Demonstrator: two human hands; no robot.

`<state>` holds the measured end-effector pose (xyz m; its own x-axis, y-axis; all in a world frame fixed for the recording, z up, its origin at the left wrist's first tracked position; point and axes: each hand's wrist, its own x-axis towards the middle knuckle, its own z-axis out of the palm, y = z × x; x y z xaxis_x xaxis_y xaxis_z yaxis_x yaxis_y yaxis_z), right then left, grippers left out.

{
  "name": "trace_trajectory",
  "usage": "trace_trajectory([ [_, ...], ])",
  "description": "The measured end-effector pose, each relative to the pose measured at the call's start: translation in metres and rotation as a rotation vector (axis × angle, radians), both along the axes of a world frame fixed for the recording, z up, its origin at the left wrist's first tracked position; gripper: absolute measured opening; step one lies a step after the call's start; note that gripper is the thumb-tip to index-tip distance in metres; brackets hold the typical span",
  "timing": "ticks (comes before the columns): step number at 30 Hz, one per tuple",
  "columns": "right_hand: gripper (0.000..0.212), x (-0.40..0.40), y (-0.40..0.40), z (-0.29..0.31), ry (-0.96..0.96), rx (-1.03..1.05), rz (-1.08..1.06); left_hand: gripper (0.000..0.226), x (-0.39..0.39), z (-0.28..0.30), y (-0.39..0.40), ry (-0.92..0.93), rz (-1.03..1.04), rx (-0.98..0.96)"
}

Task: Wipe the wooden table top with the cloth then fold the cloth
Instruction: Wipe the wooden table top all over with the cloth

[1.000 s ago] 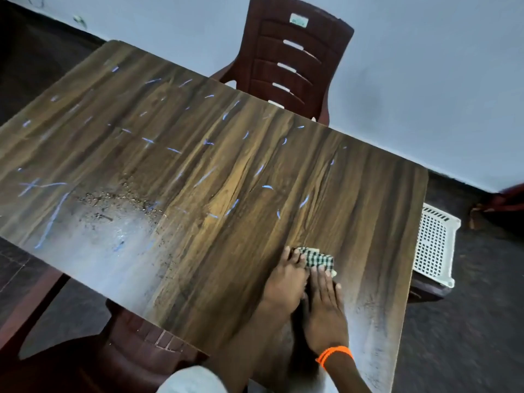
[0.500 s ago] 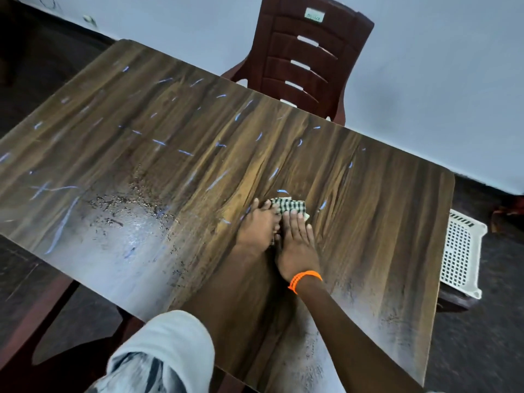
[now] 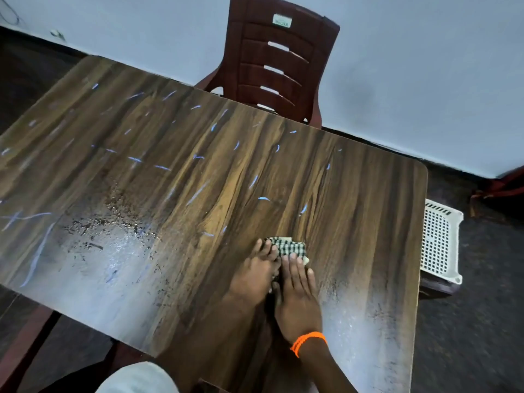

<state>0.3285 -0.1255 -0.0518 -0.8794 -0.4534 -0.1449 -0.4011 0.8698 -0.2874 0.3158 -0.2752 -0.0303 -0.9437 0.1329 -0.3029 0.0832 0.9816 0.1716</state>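
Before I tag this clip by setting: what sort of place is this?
Probably a plain room in a home, perhaps a dining corner. A wood-grain table stands by a bare pale wall, with a maroon plastic chair drawn up to it and a white plastic basket beside it.

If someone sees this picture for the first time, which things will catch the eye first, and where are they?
First, the two hands pressed flat side by side, left hand and right hand, on a small checked cloth near the table's near right part. Next, the wooden table top itself, scattered with pale blue streaks and dark crumbs on its left. Behind it stands a dark red plastic chair.
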Motion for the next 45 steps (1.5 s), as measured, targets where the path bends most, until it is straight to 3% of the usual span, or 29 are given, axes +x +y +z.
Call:
trace_trajectory([
  [8,0.064,-0.068,0.048,0.003,0.057,0.047,-0.173,0.041,-0.082,0.001,0.061,0.182,-0.107,0.067],
  [15,0.061,-0.134,-0.010,0.004,0.007,0.029,-0.133,0.046,-0.137,-0.006,0.010,0.197,0.024,0.024],
  [22,0.062,-0.124,-0.083,0.006,-0.006,-0.016,0.113,0.043,-0.109,0.002,-0.082,0.008,0.135,-0.050],
  [25,0.062,-0.099,-0.085,0.006,-0.001,-0.035,0.179,0.043,-0.072,0.006,-0.089,0.063,0.254,0.017],
  [27,0.064,-0.084,-0.072,0.006,0.002,-0.042,0.193,0.044,-0.059,0.007,-0.079,0.055,0.166,-0.032],
  [33,0.061,-0.072,-0.006,0.005,0.022,0.004,0.075,0.048,-0.068,0.001,-0.018,0.010,0.032,-0.030],
  [37,0.062,-0.102,0.026,0.006,0.061,0.054,-0.023,0.045,-0.111,0.002,0.022,0.089,-0.043,0.005],
  [45,0.061,-0.188,-0.004,0.005,0.005,0.058,-0.140,0.038,-0.190,0.006,0.014,0.194,0.088,0.078],
])
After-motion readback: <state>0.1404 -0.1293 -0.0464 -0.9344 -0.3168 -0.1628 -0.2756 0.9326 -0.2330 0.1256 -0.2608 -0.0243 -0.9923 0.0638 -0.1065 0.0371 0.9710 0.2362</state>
